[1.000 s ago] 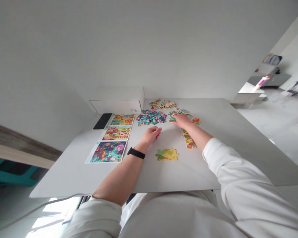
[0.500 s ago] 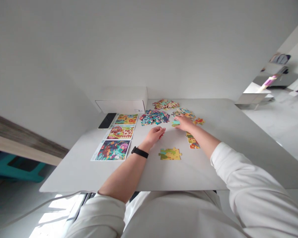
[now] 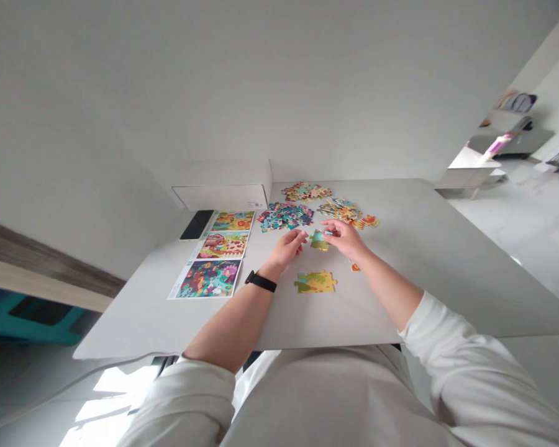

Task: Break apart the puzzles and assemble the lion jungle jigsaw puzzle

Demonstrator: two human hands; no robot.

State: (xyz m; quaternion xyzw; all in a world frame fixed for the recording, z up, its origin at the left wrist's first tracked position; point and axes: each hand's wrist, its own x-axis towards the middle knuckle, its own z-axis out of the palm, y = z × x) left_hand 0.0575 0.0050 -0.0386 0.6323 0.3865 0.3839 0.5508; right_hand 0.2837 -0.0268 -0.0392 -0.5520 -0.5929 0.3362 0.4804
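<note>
My right hand (image 3: 343, 236) pinches a green and light-blue puzzle piece (image 3: 319, 241) by its right edge, just above the table. Left of that piece, my left hand (image 3: 287, 248) is closed with its fingers curled, and nothing shows in them. A black band circles the left wrist. Nearer to me lies a joined yellow and green puzzle section (image 3: 315, 282). Part of an orange puzzle strip (image 3: 354, 266) shows beside my right forearm, which covers the rest of it.
Behind my hands are a blue-purple pile (image 3: 286, 216), a pinkish pile (image 3: 306, 191) and a yellowish pile (image 3: 340, 210) of puzzle pieces. Three picture sheets (image 3: 223, 245) lie at the left beside a black phone (image 3: 197, 225). A white box (image 3: 221, 195) stands against the wall.
My right hand has drawn the green and light-blue piece away from the yellowish pile, leftward and toward my left hand. The left hand stays nearly in place. The view has shifted slightly.
</note>
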